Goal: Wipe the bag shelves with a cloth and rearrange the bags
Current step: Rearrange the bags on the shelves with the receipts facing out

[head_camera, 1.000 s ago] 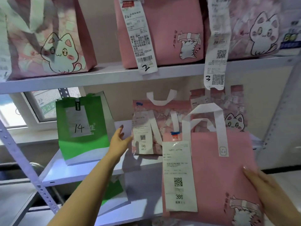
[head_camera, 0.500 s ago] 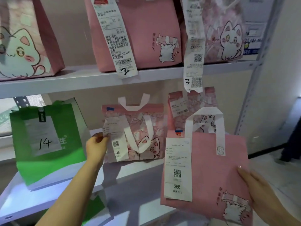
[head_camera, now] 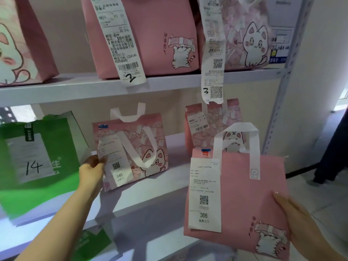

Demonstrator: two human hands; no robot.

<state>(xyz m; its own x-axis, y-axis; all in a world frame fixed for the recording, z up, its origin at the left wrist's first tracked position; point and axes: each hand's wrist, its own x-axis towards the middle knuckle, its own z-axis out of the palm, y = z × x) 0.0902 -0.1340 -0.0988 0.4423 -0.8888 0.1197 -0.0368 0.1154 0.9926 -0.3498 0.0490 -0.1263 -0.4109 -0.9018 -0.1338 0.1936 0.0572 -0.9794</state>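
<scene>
Rearranging step, not wiping: no cloth showing anywhere in view.

Change since a second ago: left hand (head_camera: 92, 171), then reaching spread toward the middle shelf (head_camera: 175, 178), now gripping the left edge of the patterned bag tagged 046 (head_camera: 131, 147), thumb curled round the front edge by the receipt; other fingers hidden behind. Bag now sitting further left along the middle shelf, closer to the green bag marked 14 (head_camera: 37, 153), and showing its cat print. Likely opening a gap on the middle shelf for the bag in the other hand.

Right hand (head_camera: 301, 223) still holding the pink bag tagged 366 (head_camera: 244, 194) by its lower right corner, fingers lying along the side edge, thumb hidden behind, so exact grip unclear. Bag hanging in front of the middle shelf, right of 046, not yet resting on it.

Meaning for the task: slot being cleared, 366 probably going in next, between 046 and the bag behind.

Count, relative to the middle shelf:
- Above it: three pink bags: one cut off at far left (head_camera: 18, 44), one with receipt marked 2 (head_camera: 150, 34), one with receipt marked 3 (head_camera: 244, 34).
- On it: three bags: green 14, patterned 046, patterned bag at the back right (head_camera: 211, 125).
- In front, in hand: one, 366.
- Below it: one green bag (head_camera: 90, 242), partly showing.
- Hands: two.
</scene>
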